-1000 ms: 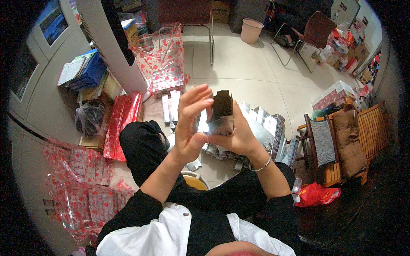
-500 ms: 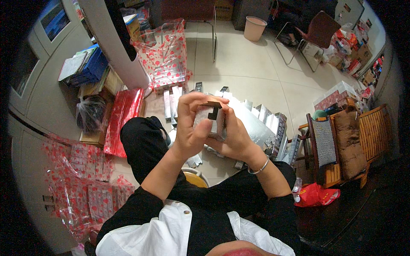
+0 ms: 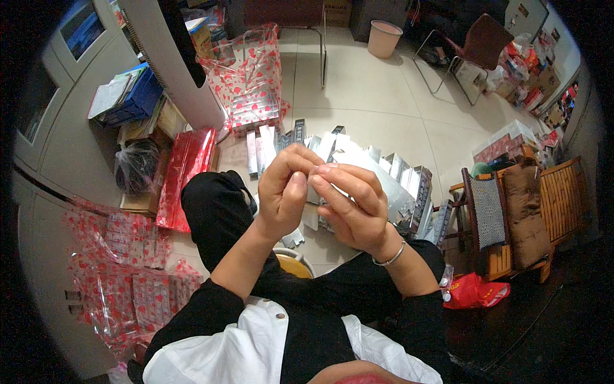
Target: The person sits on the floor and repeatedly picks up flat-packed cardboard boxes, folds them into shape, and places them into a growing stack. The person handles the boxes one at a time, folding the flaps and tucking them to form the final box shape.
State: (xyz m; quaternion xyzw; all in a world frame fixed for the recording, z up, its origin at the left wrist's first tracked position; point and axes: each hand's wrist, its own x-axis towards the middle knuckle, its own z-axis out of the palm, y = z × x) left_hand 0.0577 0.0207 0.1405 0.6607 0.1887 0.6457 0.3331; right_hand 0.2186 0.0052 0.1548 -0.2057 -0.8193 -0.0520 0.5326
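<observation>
My left hand (image 3: 283, 192) is closed, its fingers curled over with the thumb against them. My right hand (image 3: 350, 201), with a silver bracelet (image 3: 390, 254) at the wrist, meets it fingertip to fingertip, its thumb and fingers drawn into a pinch. Whatever lies between them is hidden by the fingers. Below and beyond the hands, a heap of narrow silver and black boxes (image 3: 419, 195) covers the floor, with a pale silver sheet (image 3: 374, 171) on top. Two slim pale boxes (image 3: 251, 153) lie beyond my left hand.
Heart-patterned plastic wrap (image 3: 259, 70) covers stacked boxes ahead; more wrapped bundles (image 3: 137, 288) lie at left. Beside my left knee is a red package (image 3: 185, 179). A wooden chair (image 3: 511, 217) stands right, near a red bag (image 3: 476, 292). Between my legs shows a yellow stool (image 3: 293, 265).
A small silver box, its dark-edged end facing up between both hands, has dropped out of sight. The left fingers have curled in, and the right fingers have moved up to meet them.
</observation>
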